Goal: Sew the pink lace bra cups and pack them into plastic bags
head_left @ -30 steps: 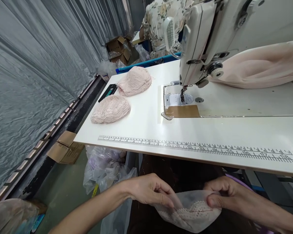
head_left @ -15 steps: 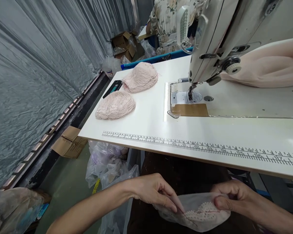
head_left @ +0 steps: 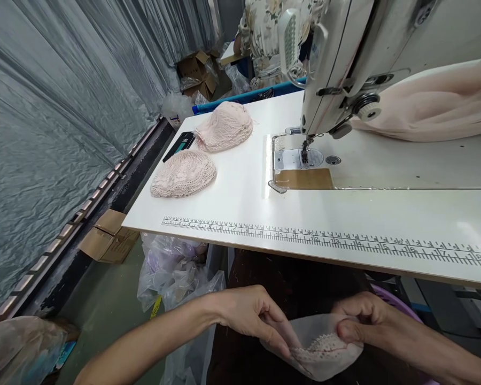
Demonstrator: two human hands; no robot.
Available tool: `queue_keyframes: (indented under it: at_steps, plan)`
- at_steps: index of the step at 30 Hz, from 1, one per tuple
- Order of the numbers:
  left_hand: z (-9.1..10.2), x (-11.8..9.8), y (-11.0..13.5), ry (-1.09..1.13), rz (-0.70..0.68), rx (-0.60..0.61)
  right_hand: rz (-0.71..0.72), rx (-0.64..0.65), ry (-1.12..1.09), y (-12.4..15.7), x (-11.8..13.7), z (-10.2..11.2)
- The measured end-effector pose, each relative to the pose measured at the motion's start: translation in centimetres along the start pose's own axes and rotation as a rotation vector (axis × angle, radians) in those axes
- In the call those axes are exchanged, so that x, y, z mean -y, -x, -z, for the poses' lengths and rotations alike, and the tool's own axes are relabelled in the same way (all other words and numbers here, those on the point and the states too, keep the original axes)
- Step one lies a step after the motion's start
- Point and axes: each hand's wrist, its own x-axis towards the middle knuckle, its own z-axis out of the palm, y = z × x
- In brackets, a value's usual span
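A pale, sheer fabric piece with a lace edge is stretched between my hands, below the table's front edge and over my lap. A line of red stitching runs across the lace. My left hand pinches its left end between thumb and fingers. At the upper right of the piece, my right hand grips it with the thumb on top. On the table, a pink lace cup lies near the left edge, and a pile of similar lace cups sits behind it.
A sewing machine stands on the white table, which has a printed ruler along its front. Pink fabric lies behind the machine head. Plastic bags and a cardboard box are on the floor at left. A person is beyond the table.
My right hand has moved slightly left, nearer my left hand, and the fabric between them bows more. The view has shifted a little to the right.
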Motion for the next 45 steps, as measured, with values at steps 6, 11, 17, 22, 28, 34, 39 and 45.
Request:
queue_keyframes:
  at_steps: [6,11,17,22,28,34,39,45]
  plan:
    - [-0.8,0.4,-1.4,0.000,0.033,-0.113,0.021,-0.023,0.004,-0.2,0.0,0.0]
    - [-0.4,0.2,-1.2,0.028,0.056,-0.080,0.029,-0.012,0.009,0.1,0.4,-0.2]
    - [-0.4,-0.7,-0.6,-0.033,0.053,-0.049,0.048,0.010,0.023,0.1,1.5,-0.9]
    - [-0.8,-0.9,-1.0,-0.003,0.044,-0.061,0.050,0.018,0.033,0.3,1.6,-1.1]
    - [-0.7,-0.4,-0.9,0.049,0.052,-0.055,0.021,0.047,0.023,0.4,1.2,-0.9]
    - [-0.1,-0.1,-0.5,0.021,0.030,-0.051,0.031,0.063,0.026,0.2,0.4,-0.7]
    - [0.3,0.0,-0.2,-0.021,0.037,-0.042,0.038,0.058,0.036,0.1,0.0,-0.4]
    - [0.2,-0.1,-0.1,0.015,0.025,-0.026,0.026,0.069,0.048,0.1,-0.5,-0.1]
